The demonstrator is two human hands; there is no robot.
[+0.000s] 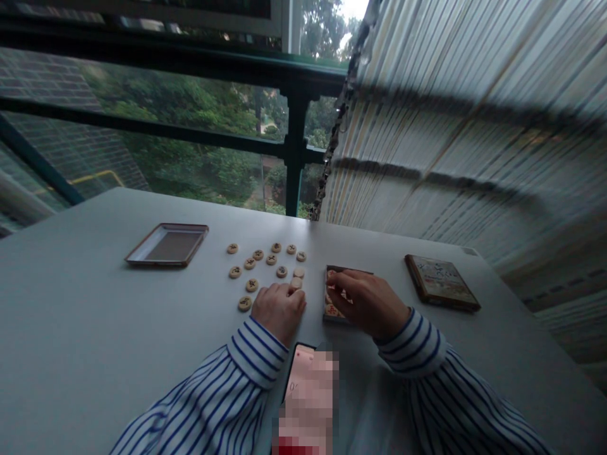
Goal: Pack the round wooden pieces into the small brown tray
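Several round wooden game pieces (267, 265) with dark symbols lie scattered on the white table (95, 328). My left hand (279, 309) rests knuckles-up at their near edge, fingers curled, fingertips touching one pale piece (296, 284). My right hand (363, 302) lies on a small patterned box (331, 307), fingers pinched at its far left corner; whether anything is in them is hidden. Both arms wear blue-striped white sleeves.
A shallow rectangular lid or tray (167, 244) sits at the left back. A decorated flat box (441, 282) lies to the right. A phone (298, 373) rests by my body. Behind the table are a dark railing, trees and a slatted blind (474, 126).
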